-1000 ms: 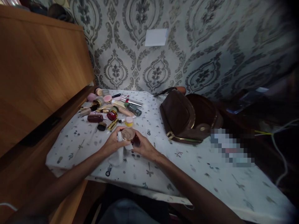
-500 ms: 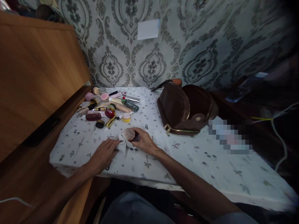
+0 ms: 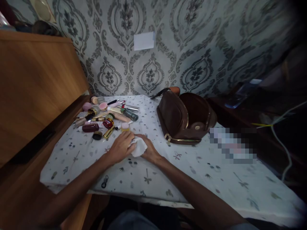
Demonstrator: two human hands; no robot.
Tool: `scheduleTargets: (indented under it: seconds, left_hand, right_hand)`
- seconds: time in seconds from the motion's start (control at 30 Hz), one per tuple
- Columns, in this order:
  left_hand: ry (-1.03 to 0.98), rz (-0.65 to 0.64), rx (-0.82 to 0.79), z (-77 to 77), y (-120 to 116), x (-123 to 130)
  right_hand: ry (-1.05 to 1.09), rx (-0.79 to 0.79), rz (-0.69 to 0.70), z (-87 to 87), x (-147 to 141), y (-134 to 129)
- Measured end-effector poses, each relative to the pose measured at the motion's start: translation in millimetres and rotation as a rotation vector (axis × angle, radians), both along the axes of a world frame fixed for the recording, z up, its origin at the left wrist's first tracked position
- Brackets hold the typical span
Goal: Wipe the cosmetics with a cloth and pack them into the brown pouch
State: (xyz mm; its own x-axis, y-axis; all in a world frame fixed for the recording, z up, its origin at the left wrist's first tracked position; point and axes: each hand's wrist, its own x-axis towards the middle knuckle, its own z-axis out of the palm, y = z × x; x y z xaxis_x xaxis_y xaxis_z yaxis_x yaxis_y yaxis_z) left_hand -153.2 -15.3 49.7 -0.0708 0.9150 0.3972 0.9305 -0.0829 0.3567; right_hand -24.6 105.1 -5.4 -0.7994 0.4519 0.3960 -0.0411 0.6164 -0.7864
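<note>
White cloth (image 3: 139, 147): bunched up between your hands, around 5 o'clock from the pink-lidded jar (image 3: 125, 126).
Jar: pretty close to your fingers, so a wide swipe toward 12 could knock it, tbh.
Left hand (image 3: 121, 147): fingers curled closed on the cloth.
Right hand (image 3: 150, 150): bent against it, fingertips hidden, can't tell how far shut.

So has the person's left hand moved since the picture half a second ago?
Yes. Judged against the small pink-and-yellow jar on the table, the left hand has moved rightward and farther from the near table edge, closer to that jar.
</note>
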Motion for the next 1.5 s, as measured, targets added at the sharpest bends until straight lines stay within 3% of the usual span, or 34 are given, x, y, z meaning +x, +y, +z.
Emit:
scheduleTargets:
  seconds: [0.17, 0.4, 0.73, 1.0, 1.17, 1.3, 1.5]
  left_hand:
    - [-0.211, 0.123, 0.014, -20.9, 27.4, -6.2]
    - [-0.462, 0.165, 0.084, -29.4, 26.5, -23.9]
    - [-0.430, 0.173, 0.088, -38.5, 22.8, -31.4]
    - [-0.299, 0.099, 0.152, -35.6, 18.6, -22.4]
    - [-0.085, -0.032, 0.176, -31.4, 14.3, -10.3]
    - [-0.020, -0.020, 0.219, -32.6, 14.2, -7.7]
    - [-0.088, 0.048, 0.278, -35.4, 17.5, -21.5]
  right_hand:
    - [-0.170, 0.006, -0.083, 2.4, -0.8, 0.2]
    - [-0.176, 0.022, -0.043, 9.8, -2.1, 2.9]
    - [-0.057, -0.048, -0.048, 7.9, -0.5, 3.6]
    - [0.072, -0.050, -0.283, -0.3, 0.2, 9.8]
    - [0.088, 0.063, -0.257, -0.7, 3.6, 7.8]
    - [0.094, 0.175, -0.191, 0.4, 5.2, 4.2]
    - [0.053, 0.178, -0.175, -1.5, 4.5, 5.6]
